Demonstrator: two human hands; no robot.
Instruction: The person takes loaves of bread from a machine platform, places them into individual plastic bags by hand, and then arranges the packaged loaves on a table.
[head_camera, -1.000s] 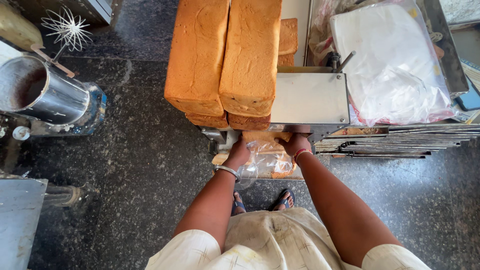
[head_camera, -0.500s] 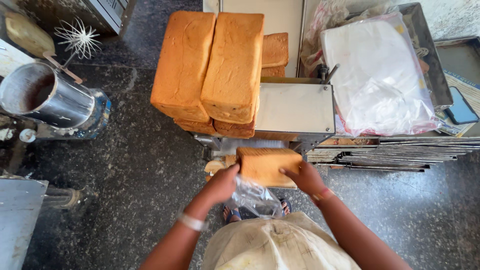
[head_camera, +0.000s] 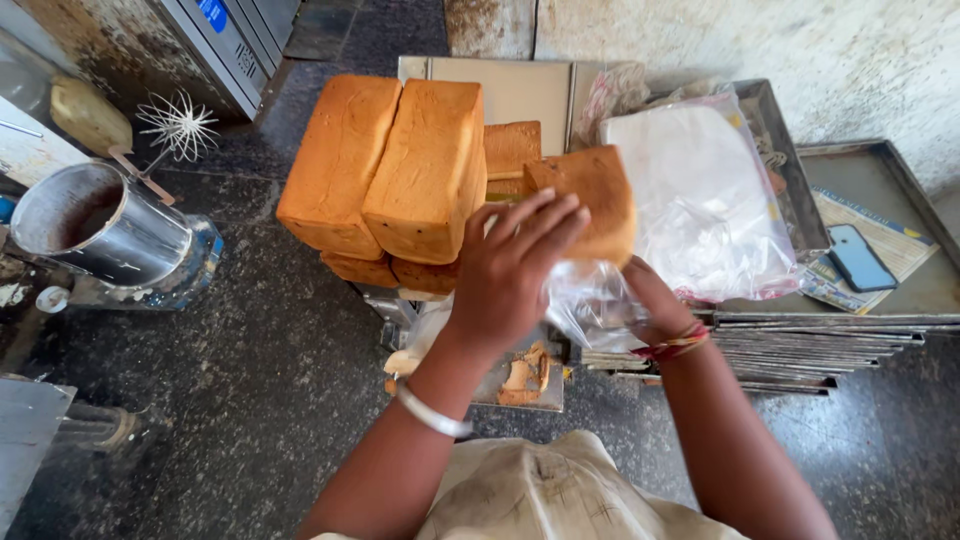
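Observation:
My left hand presses flat against the near side of a sliced bread loaf, fingers spread. A clear plastic bag hangs below the loaf. My right hand grips the loaf and the bag from underneath on the right, mostly hidden by the plastic. The loaf is raised in front of a stack of whole brown loaves on the slicing machine.
A pile of clear bags lies on a metal tray at the right, with a phone beyond it. Stacked flat trays sit below. A steel mixing bowl and whisk stand at the left. Bread scraps lie on the machine.
Both hands have lifted the loaf up from the machine's low front. The bag that was around it now hangs beneath, and my left hand has moved onto the loaf's side.

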